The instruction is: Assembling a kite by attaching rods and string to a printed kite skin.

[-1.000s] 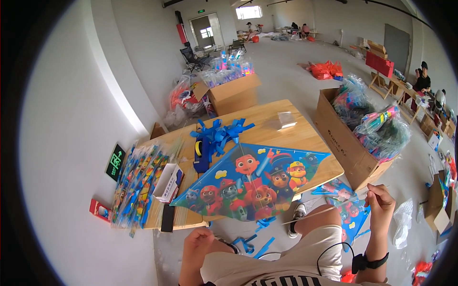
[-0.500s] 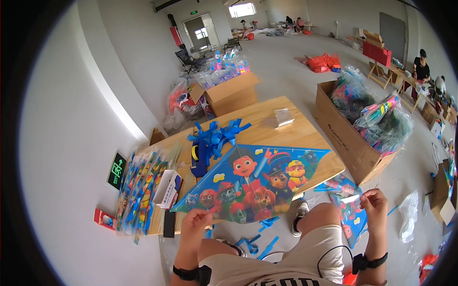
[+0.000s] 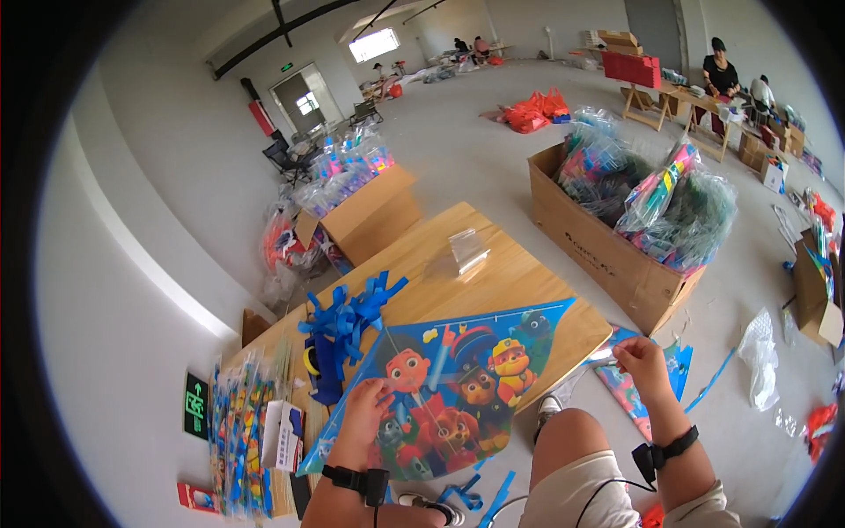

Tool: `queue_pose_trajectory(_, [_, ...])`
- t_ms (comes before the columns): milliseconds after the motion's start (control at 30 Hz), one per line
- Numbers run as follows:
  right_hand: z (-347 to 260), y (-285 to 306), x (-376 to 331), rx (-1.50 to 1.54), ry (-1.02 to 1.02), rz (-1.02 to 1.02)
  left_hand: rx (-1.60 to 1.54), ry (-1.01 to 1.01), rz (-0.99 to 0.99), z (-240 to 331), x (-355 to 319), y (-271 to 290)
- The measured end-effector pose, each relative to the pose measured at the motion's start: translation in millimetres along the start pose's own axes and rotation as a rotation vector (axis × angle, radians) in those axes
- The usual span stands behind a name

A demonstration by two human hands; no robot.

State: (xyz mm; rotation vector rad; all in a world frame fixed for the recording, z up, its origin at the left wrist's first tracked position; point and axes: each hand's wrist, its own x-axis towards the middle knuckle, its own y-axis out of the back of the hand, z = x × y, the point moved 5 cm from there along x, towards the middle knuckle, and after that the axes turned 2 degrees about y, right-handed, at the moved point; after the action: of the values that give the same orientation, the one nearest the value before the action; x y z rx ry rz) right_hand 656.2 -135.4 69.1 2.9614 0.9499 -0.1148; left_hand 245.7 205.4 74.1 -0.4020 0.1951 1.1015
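My left hand (image 3: pixel 368 414) has come down flat, fingers spread, onto the blue cartoon kite (image 3: pixel 449 387), which a second ago it only hovered short of. The kite lies across the near edge of the wooden worktop (image 3: pixel 493 273), its right tip overhanging the near right corner. My right hand (image 3: pixel 641 363) is pinched shut on a thin strip (I can't tell what kind) just off that tip. With the kite pinned, I judge the work is now at its tip. Blue ribbon tails (image 3: pixel 339 330) lie beside the kite's far left edge.
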Motion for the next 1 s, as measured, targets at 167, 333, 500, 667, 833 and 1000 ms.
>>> queue_pose_trajectory(167, [48,-9,84,-0.133,-0.033,-0.006,0.296,-0.065,0.032,-25,111,-12])
queue_pose_trajectory(333, [89,-45,150,-0.179,-0.075,-0.014,0.532,-0.223,0.193,-62,213,16])
queue_pose_trajectory(500, [114,-63,189,-0.247,-0.051,0.067,0.919,-0.48,0.309,-61,267,15])
queue_pose_trajectory(667, [113,-86,203,-0.351,0.037,0.064,0.951,-0.393,0.394,-82,291,62])
queue_pose_trajectory(833, [115,-71,197,-0.461,0.024,0.108,0.82,-0.255,0.282,-83,287,14])
queue_pose_trajectory(1000, [115,-82,202,-0.543,0.077,0.107,0.876,-0.292,0.354,-81,282,29])
